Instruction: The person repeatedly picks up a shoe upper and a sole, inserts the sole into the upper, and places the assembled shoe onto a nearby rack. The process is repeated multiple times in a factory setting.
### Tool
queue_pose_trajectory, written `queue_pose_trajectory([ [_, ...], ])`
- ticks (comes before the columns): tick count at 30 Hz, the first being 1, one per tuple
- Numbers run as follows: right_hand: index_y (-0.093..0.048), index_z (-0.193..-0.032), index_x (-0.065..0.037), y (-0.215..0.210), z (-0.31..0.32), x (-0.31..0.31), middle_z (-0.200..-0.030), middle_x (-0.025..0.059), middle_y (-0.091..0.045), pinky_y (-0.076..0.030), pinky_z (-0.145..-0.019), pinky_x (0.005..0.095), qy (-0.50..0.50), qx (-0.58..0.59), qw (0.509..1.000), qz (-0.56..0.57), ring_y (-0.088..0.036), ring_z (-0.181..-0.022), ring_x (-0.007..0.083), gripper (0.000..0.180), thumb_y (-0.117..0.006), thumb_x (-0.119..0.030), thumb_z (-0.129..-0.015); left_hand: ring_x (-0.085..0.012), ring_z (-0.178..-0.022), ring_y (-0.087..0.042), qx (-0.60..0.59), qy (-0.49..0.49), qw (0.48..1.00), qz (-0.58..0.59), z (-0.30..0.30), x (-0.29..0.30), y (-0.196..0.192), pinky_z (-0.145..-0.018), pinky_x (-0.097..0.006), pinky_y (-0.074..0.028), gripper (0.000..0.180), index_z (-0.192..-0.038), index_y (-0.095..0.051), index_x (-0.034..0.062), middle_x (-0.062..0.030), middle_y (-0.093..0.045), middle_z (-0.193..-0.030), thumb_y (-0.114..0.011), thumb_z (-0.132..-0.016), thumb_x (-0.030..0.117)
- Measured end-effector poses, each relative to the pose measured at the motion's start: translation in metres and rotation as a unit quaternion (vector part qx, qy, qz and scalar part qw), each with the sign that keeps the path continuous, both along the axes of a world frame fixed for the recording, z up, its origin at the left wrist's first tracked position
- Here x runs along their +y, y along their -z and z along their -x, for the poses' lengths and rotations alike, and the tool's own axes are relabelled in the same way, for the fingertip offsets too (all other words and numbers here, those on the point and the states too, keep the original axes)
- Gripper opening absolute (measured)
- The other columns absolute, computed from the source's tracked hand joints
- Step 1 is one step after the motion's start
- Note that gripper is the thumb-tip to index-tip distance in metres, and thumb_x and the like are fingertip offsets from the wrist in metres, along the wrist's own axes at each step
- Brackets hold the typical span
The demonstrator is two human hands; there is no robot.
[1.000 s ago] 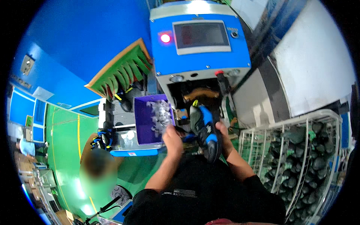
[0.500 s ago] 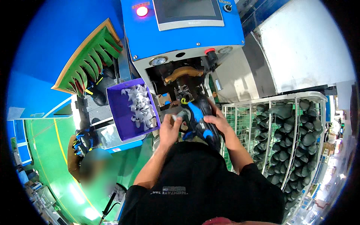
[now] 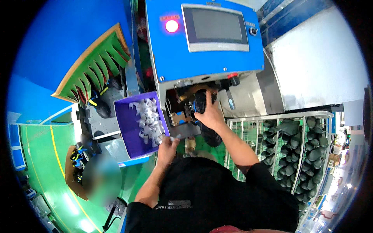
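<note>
My right hand (image 3: 211, 115) grips a black shoe (image 3: 211, 136) with a little blue on it, its far end inside the opening of a blue machine (image 3: 206, 64). The thumb lies on the near left side and the fingers reach along the top. My left hand (image 3: 167, 148) is closed in a pinch on a small whitish curved piece (image 3: 176, 137), beside the near right corner of a purple bin (image 3: 126, 130). Similar white pieces (image 3: 149, 122) lie heaped in that bin. The shoe's far end is partly hidden by my fingers and the machine's shadow.
A lit red lamp (image 3: 171, 26) and a screen (image 3: 217, 27) sit on the machine's face. To the right stands a white wire rack (image 3: 278, 145) holding many dark shoe-shaped pieces. A green slotted holder (image 3: 95, 72) and dark shoes (image 3: 101, 108) are at left.
The shoe has gone from in front of my body forward into the machine's opening, with my right hand on it. My left hand has moved back from the shoe, still pinching the whitish piece.
</note>
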State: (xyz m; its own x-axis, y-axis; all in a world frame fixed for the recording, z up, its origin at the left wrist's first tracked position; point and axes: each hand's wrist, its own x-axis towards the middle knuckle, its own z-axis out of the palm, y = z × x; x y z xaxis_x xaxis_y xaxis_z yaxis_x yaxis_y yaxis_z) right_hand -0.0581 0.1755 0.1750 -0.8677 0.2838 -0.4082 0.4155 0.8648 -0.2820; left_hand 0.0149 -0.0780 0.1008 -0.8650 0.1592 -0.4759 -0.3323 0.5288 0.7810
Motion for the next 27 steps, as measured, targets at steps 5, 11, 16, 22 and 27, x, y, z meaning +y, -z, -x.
queue_pose_trajectory([
  [5,-0.002,-0.165,-0.010,0.010,0.016,0.001,-0.139,0.0481,-0.041,-0.054,-0.092,0.0563,-0.006,0.014,0.999,-0.050,-0.058,-0.115,0.0596,0.109,-0.068,-0.050,-0.089,-0.0220,-0.071,-0.059,0.004,-0.191,0.967,-0.168,0.013,-0.014,0.008,-0.070,-0.040,-0.049,0.040,-0.094,-0.060,-0.0026,-0.0132,-0.064,-0.078,-0.069,-0.096,0.036],
  [11,-0.002,-0.165,-0.006,0.011,0.000,-0.005,-0.141,0.0480,-0.037,-0.060,-0.066,0.0455,-0.031,0.053,0.995,-0.078,-0.070,-0.087,0.0476,0.106,-0.067,-0.050,-0.093,-0.0392,-0.105,-0.070,0.036,-0.124,0.988,0.080,0.033,-0.067,0.032,-0.092,-0.046,-0.053,0.048,-0.117,-0.069,-0.0004,-0.0227,-0.074,-0.106,-0.064,-0.096,0.043],
  [16,-0.005,-0.164,-0.005,0.009,-0.012,-0.008,-0.133,0.0420,-0.042,-0.058,-0.083,0.0536,-0.003,0.133,0.989,-0.062,-0.064,-0.102,0.0527,0.108,-0.071,-0.045,-0.090,-0.0386,-0.107,-0.071,0.023,-0.007,0.999,0.022,0.038,-0.057,0.028,-0.093,-0.045,-0.053,0.044,-0.118,-0.071,0.0018,-0.0231,-0.074,-0.108,-0.062,-0.098,0.040],
  [22,-0.026,-0.160,-0.005,0.014,-0.109,-0.023,-0.133,0.0324,-0.047,-0.056,-0.085,0.0560,-0.033,0.303,0.952,-0.028,-0.057,-0.112,0.0530,0.103,-0.082,-0.037,-0.079,-0.0289,-0.105,-0.070,-0.155,0.080,0.960,-0.220,0.037,0.011,0.018,-0.092,-0.040,-0.054,0.053,-0.127,-0.065,-0.0016,-0.0168,-0.074,-0.113,-0.056,-0.104,0.046],
  [27,-0.042,-0.155,-0.009,-0.008,-0.190,-0.038,-0.134,0.0323,-0.053,-0.058,-0.083,0.0526,-0.041,0.312,0.946,-0.078,-0.064,-0.106,0.0500,0.095,-0.086,-0.039,-0.075,-0.0290,-0.107,-0.069,-0.509,0.135,0.737,-0.423,0.008,0.059,0.003,-0.098,-0.039,-0.053,0.083,-0.136,-0.058,0.0019,-0.0185,-0.070,-0.119,-0.034,-0.102,0.074],
])
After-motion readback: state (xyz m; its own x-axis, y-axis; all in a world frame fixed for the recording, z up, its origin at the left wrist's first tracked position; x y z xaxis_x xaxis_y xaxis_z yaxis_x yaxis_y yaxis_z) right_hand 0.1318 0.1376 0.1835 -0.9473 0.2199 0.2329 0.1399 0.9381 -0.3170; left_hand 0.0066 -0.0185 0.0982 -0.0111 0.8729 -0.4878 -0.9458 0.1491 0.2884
